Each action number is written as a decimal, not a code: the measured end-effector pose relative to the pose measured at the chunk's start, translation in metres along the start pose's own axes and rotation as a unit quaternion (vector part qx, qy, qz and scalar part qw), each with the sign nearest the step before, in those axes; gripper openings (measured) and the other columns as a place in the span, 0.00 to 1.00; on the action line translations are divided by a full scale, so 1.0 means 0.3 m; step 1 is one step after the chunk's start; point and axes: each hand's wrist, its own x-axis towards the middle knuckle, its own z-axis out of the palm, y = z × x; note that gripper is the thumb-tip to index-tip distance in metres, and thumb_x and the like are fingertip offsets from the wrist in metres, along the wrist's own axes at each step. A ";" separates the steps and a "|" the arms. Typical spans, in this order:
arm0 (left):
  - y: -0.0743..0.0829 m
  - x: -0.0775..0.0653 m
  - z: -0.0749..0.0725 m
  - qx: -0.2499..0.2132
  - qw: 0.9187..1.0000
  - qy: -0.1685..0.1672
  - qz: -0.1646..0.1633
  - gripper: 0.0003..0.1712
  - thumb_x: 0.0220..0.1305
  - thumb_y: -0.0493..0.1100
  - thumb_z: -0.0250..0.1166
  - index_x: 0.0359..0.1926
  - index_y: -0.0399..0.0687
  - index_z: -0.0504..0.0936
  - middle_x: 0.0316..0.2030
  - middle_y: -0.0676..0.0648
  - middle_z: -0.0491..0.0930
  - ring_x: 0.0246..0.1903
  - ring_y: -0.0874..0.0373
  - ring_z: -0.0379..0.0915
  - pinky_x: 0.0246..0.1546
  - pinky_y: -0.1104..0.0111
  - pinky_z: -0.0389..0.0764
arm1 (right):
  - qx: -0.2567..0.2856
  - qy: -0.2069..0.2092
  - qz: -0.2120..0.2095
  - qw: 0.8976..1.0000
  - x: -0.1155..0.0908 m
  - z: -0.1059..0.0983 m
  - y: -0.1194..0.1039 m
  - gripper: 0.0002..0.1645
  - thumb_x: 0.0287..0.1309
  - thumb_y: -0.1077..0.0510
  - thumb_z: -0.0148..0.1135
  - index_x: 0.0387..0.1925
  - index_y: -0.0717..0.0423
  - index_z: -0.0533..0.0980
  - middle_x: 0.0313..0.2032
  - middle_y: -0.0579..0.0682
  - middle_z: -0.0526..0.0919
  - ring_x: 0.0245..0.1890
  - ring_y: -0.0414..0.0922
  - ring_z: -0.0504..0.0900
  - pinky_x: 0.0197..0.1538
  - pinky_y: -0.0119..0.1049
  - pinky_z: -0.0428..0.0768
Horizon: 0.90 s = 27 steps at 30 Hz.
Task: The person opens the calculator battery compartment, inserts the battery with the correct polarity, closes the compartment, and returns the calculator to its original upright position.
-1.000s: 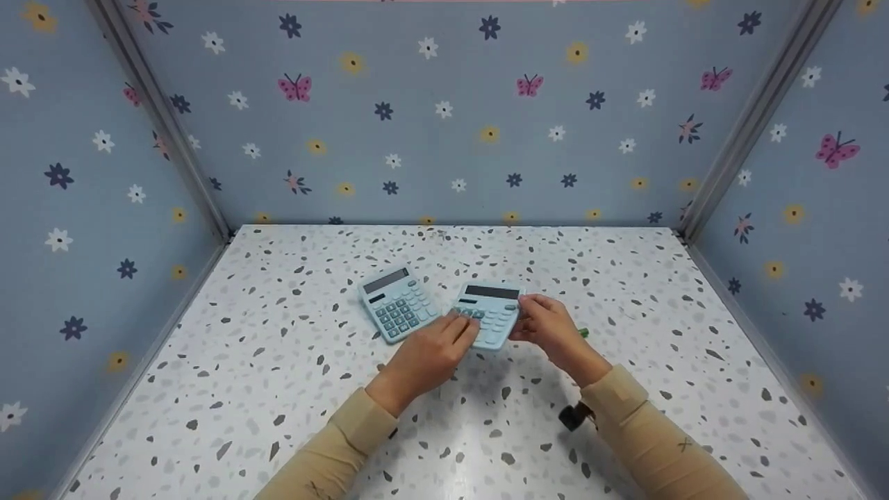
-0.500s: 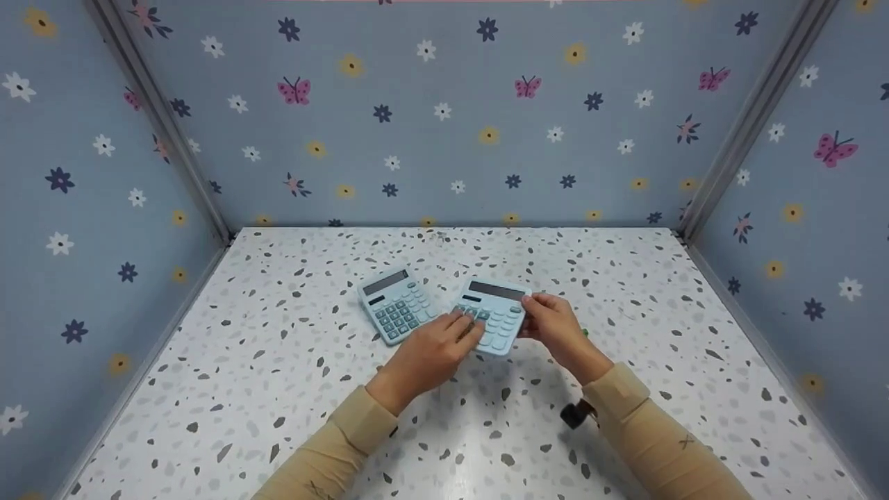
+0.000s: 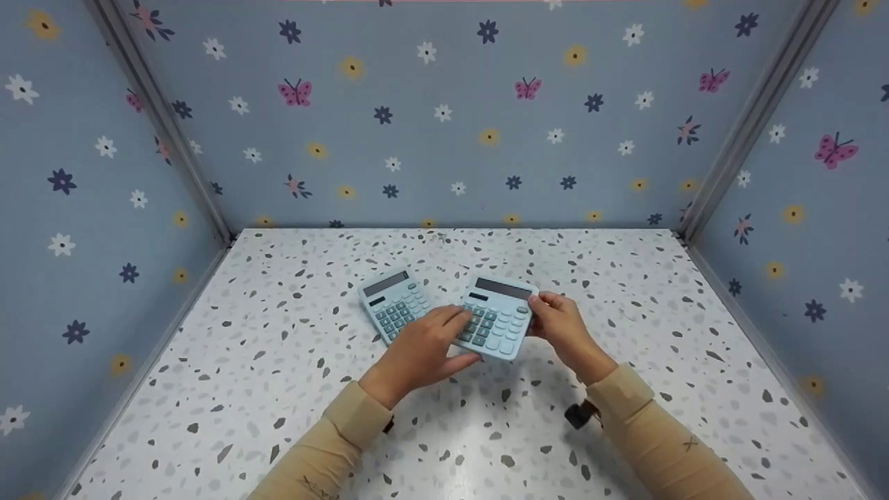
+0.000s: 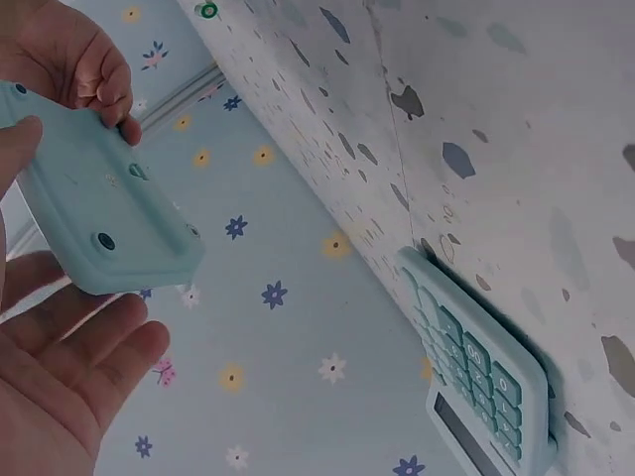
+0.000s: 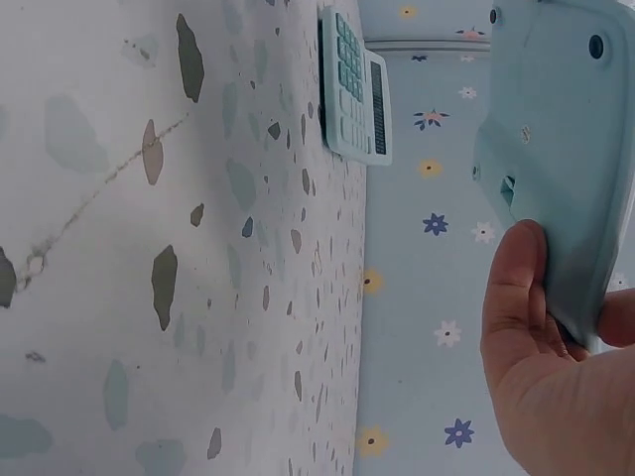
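A pale blue calculator is held tilted above the table, its key face up and its back showing in both wrist views. My right hand pinches its right edge, thumb on the face and fingers beneath. Over its left edge lies my left hand, fingertips at the keys and thumb stretched out by the near corner. In the left wrist view several of that hand's fingers extend loosely past the calculator. A second, matching calculator rests face up on the table to the left, its lower corner hidden behind the left hand.
The white speckled table is bounded by flowered blue walls behind and at both sides. A small green ring-like thing lies on it in the left wrist view. A dark wrist device hangs below the right cuff.
The held calculator has shifted slightly right and nearer with the right hand. My left fingers have drawn back left off the middle keys, and the left thumb has come into sight. The other calculator stays put.
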 end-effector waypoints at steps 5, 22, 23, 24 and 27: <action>-0.003 0.002 -0.006 -0.066 0.993 -0.049 -0.089 0.49 0.66 0.63 0.77 0.74 0.32 0.74 0.68 0.35 0.81 0.67 0.41 0.80 0.67 0.52 0.84 | -0.003 0.002 -0.004 1.000 -0.004 -0.009 0.004 0.18 0.86 0.57 0.48 0.57 0.69 0.76 0.38 0.49 0.89 0.36 0.40 0.88 0.42 0.32 0.90; -0.027 0.026 -0.001 -0.338 0.893 -0.136 -0.264 0.54 0.65 0.58 0.79 0.82 0.40 0.65 0.58 0.43 0.84 0.54 0.47 0.84 0.55 0.52 0.87 | -0.013 0.011 -0.014 1.000 -0.004 -0.027 0.007 0.17 0.86 0.58 0.48 0.57 0.68 0.76 0.39 0.50 0.88 0.38 0.40 0.88 0.44 0.32 0.90; -0.028 0.026 -0.001 -0.340 0.891 -0.138 -0.268 0.55 0.66 0.58 0.79 0.82 0.39 0.64 0.58 0.42 0.84 0.54 0.47 0.84 0.53 0.53 0.87 | -0.013 0.012 -0.014 1.000 -0.004 -0.028 0.007 0.17 0.86 0.58 0.48 0.57 0.68 0.76 0.39 0.50 0.88 0.38 0.40 0.88 0.44 0.32 0.90; -0.029 0.027 0.000 -0.340 0.889 -0.141 -0.272 0.55 0.66 0.58 0.78 0.82 0.39 0.63 0.59 0.41 0.83 0.54 0.47 0.84 0.52 0.53 0.87 | -0.014 0.012 -0.014 1.000 -0.004 -0.030 0.007 0.17 0.86 0.58 0.48 0.57 0.68 0.76 0.39 0.50 0.88 0.38 0.40 0.88 0.44 0.32 0.90; -0.030 0.029 0.004 -0.354 0.881 -0.141 -0.280 0.54 0.65 0.54 0.80 0.82 0.38 0.63 0.60 0.40 0.82 0.51 0.49 0.84 0.47 0.57 0.87 | -0.016 0.013 -0.013 1.000 -0.001 -0.034 0.007 0.18 0.86 0.58 0.48 0.60 0.68 0.76 0.40 0.50 0.88 0.39 0.40 0.87 0.44 0.32 0.90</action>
